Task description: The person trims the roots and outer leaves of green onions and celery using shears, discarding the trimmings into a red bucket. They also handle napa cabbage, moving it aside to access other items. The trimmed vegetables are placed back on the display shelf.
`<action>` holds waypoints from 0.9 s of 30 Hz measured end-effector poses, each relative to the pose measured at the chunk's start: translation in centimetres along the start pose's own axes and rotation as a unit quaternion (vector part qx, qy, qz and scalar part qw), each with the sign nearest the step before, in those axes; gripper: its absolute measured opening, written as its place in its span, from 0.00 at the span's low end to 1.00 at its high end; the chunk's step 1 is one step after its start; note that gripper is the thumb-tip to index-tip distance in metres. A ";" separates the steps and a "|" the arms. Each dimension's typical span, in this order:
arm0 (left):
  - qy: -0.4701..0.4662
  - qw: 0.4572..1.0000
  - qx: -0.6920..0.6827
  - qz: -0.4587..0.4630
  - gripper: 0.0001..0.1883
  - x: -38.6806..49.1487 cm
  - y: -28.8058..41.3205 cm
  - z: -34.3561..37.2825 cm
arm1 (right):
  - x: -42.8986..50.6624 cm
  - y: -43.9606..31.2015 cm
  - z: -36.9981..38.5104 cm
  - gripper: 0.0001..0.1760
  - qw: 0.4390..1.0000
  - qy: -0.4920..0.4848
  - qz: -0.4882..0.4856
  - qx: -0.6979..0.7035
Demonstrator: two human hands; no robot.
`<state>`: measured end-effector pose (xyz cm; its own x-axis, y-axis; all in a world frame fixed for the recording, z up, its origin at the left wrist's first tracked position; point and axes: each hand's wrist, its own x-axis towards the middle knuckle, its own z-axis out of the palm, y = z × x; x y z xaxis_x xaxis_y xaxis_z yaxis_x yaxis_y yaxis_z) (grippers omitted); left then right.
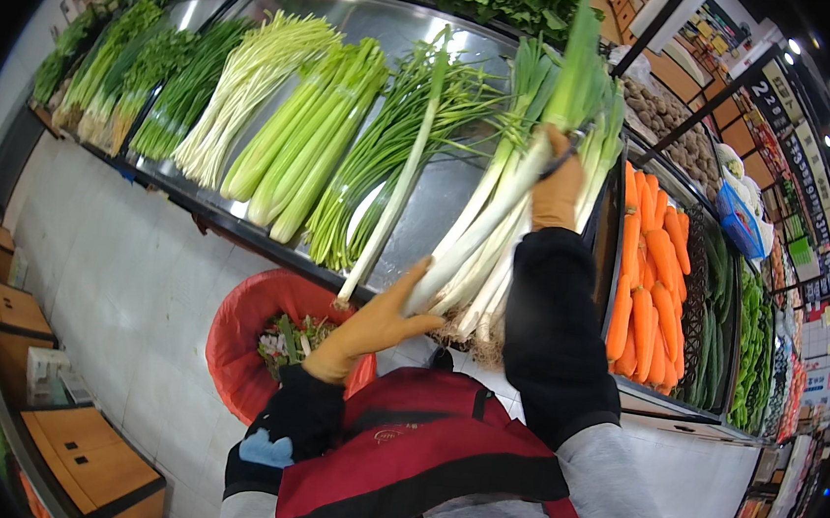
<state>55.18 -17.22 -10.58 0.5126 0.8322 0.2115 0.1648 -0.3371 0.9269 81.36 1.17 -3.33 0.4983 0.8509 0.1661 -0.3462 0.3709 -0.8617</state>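
Observation:
My right hand [559, 186], in a tan glove, grips a thick leek [493, 210] where its white stalk turns green. A dark curved tool handle [560, 161] also shows in that hand; its kind is partly hidden. My left hand [372, 328], gloved alike, is at the leek's root end, with thumb and forefinger spread around it. Whether these fingers press on the stalk is unclear. More leeks [489, 295] with hairy roots lie beneath and beside it on the metal display counter [405, 247]. A single thin leek [401, 184] lies apart to their left.
Garlic chives [362, 180], celery [307, 138] and pale yellow stalks [244, 96] line the counter leftward. A red-lined bin [233, 343] with plant scraps stands below the counter's edge. Carrots [651, 280] and cucumbers [707, 344] fill bays at right. Wooden cabinets [91, 453] stand at lower left.

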 end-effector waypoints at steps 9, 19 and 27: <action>0.261 0.875 0.380 -0.149 0.30 4.0 -4.4 -0.7 | 4.0 -4.1 -7.0 0.25 0.997 0.022 0.069 -0.027; 0.236 0.862 0.448 -0.026 0.24 10.1 -5.3 2.6 | -1.0 -4.4 -19.4 0.26 0.978 0.136 0.140 -0.067; 0.034 0.955 0.193 -0.222 0.29 17.2 -3.5 5.7 | -3.0 -6.9 -19.3 0.27 0.975 0.074 0.160 -0.137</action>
<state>68.25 -4.25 -11.92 0.2658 0.9532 -0.1442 0.6590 -0.0705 0.7488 97.63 -11.15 -7.15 0.5163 0.8361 -0.1853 -0.2875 -0.0345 -0.9571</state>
